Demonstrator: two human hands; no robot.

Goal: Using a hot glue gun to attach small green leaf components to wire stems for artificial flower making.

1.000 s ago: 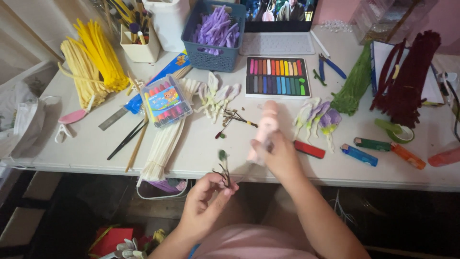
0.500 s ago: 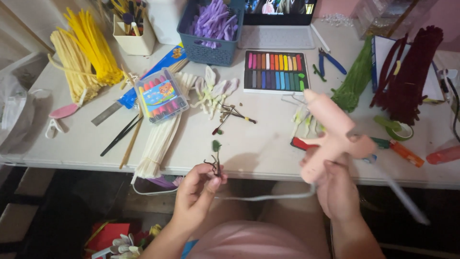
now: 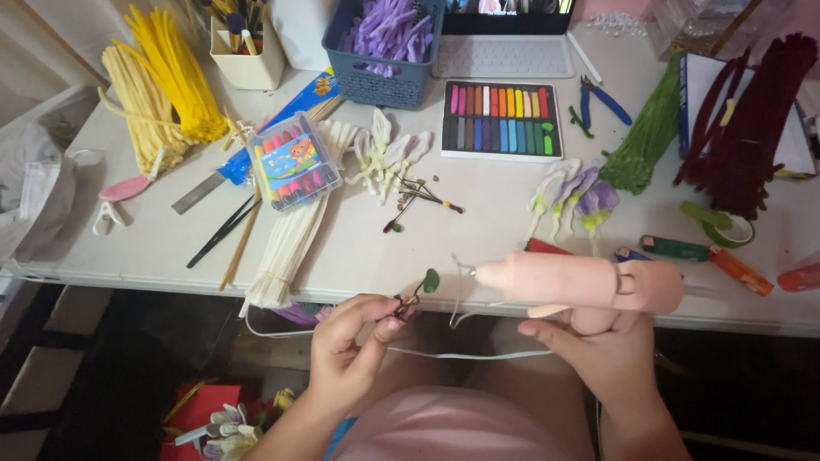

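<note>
Your left hand (image 3: 346,341) pinches a small green-tipped stamen cluster (image 3: 418,290) up toward the nozzle while your right hand (image 3: 594,341) grips the pink glue gun (image 3: 581,282) level, aimed at it.

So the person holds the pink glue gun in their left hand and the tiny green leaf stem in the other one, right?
Not quite. The head view shows the pink glue gun in the right hand, not the left. The left hand pinches the tiny green leaf stem between its fingers, close to the gun's nozzle.
</note>
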